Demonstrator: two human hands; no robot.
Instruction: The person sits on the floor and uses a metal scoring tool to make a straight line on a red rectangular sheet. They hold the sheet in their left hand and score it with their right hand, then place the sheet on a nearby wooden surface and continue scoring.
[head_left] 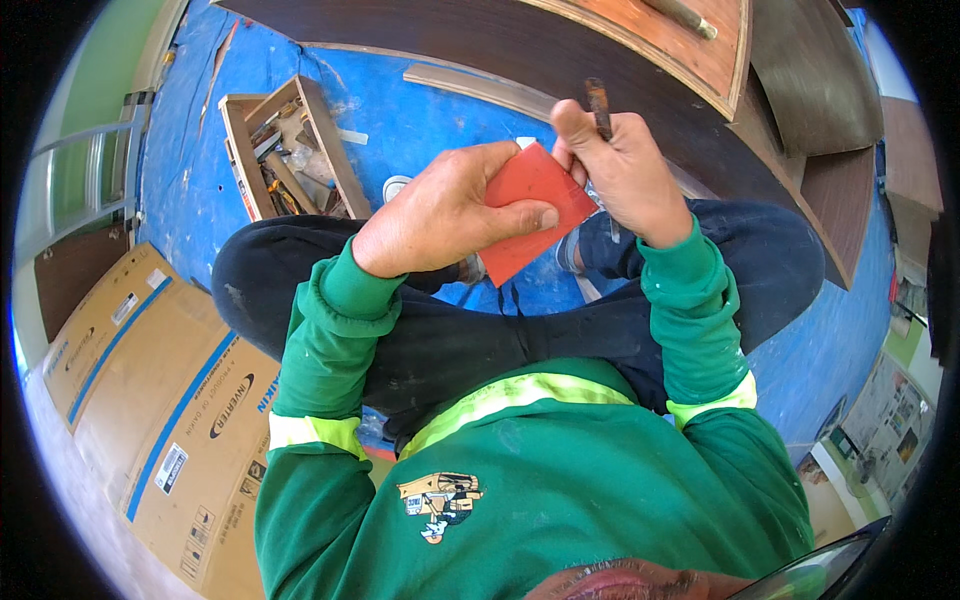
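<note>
My left hand grips a flat red square sheet with the thumb across its face. My right hand is closed round a thin tool with a dark, worn brown handle, held upright; its lower part shows below the hand. The right fingers are beside the sheet's upper right edge; whether they pinch it too I cannot tell. Both hands are above my crossed legs in dark trousers.
A wooden crate of tools lies on blue sheeting, with a long board nearby. A dark wooden cabinet spans the top right, a metal tube on it. Flattened cardboard lies left, near a metal ladder-like frame.
</note>
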